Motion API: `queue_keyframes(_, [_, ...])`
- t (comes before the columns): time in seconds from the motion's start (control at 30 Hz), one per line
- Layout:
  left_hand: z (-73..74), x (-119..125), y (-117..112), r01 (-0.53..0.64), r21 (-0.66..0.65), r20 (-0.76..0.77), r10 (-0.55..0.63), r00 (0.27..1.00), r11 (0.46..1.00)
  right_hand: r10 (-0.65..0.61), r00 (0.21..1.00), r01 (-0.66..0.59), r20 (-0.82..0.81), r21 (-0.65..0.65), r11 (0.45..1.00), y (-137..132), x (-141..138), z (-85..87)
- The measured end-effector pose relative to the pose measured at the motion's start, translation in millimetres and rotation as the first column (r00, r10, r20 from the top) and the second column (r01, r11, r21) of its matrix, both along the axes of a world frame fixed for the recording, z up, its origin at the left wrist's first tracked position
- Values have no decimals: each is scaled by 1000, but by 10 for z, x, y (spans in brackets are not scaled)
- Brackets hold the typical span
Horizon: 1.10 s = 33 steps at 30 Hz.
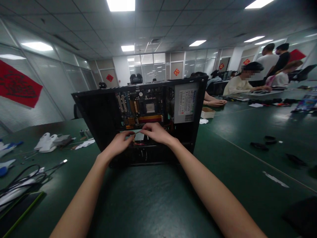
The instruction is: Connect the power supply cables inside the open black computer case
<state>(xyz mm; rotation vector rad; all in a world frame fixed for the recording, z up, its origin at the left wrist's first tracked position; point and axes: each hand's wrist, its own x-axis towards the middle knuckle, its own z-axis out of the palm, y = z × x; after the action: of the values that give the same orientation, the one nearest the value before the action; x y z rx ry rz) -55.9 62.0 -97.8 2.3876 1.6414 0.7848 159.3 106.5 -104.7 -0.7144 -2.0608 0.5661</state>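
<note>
An open black computer case (91, 122) stands in front of me, its inside facing me. A motherboard (146, 107) is mounted in the upper part, and a silver power supply (186, 104) sits at the upper right. Both my hands reach into the lower part of the case, below the board. Between my fingertips runs a thin cable (138, 132). My left hand (120, 143) pinches it from the left, and the bent fingers of my right hand (157, 133) close on its other end. A pale flat surface lies behind the fingers; its kind is unclear.
On the green table's left lie white plastic bags (46, 142), a grey block (62, 140) and tangled black cables (32, 178). To the right are a small open box (207, 113), dark pieces (259, 145) and a paper strip (275, 179). Other people (244, 81) sit and stand beyond.
</note>
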Motion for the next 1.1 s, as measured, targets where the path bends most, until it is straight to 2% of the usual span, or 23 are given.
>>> queue_keyframes(0.1, [32,-13,-47,91,-97,150,-75,986,991,-53,964,46,-259,-33,998,41,-8,39])
queue_keyframes(0.2, [60,9,-87,162,-165,330,-100,939,973,-109,943,88,-313,-79,993,66,-14,51])
queue_keyframes(0.3, [80,47,-109,209,-165,380,-134,915,964,-93,969,78,-230,-71,994,47,-18,37])
queue_keyframes(0.43, [104,69,-135,246,-218,410,-140,901,945,-23,999,21,-34,-75,997,12,-24,4])
queue_keyframes(0.53, [111,49,-141,204,-219,434,-92,896,954,-28,995,30,95,-13,999,16,-17,-10])
queue_keyframes(0.63, [92,37,-119,113,-176,295,-57,954,978,-128,981,119,142,69,990,36,3,-15])
queue_keyframes(0.73, [57,66,-91,122,-186,142,-96,985,975,-201,963,188,181,85,978,55,21,-37])
queue_keyframes(0.87, [16,116,-75,145,-214,2,-148,989,966,-103,924,107,368,10,994,66,25,-98])
queue_keyframes(0.93, [4,121,-69,141,-212,7,-143,990,967,-76,907,83,415,2,997,71,24,-119])
queue_keyframes(1.1, [8,93,-47,170,-174,160,-142,977,970,-135,847,144,515,23,989,80,51,-120])
